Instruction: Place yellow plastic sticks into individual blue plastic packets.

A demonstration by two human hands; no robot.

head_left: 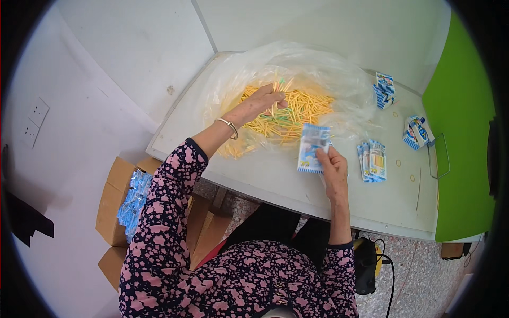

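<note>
My left hand (261, 103) is over a heap of thin yellow sticks (307, 108), a few of them green. Its fingers are closed round a small bunch of sticks (282, 85) whose ends poke up past the fingertips. The heap lies in a wide clear plastic bag (339, 69) spread on the table. In front of the bag, my right hand (335, 168) pinches a flat blue-and-white packet (312, 149) between thumb and fingers. Whether the packet's top is open I cannot make out. Several similar packets (373, 161) lie overlapped to the right of that hand.
Further right on the white table (392, 206) are crumpled blue-and-white packets (384, 91), another bundle (418, 132), a wire stand (440, 156) and rubber bands (398, 163). A green panel (466, 127) borders the right side. At lower left, a cardboard box (112, 199) holds blue packets (135, 201).
</note>
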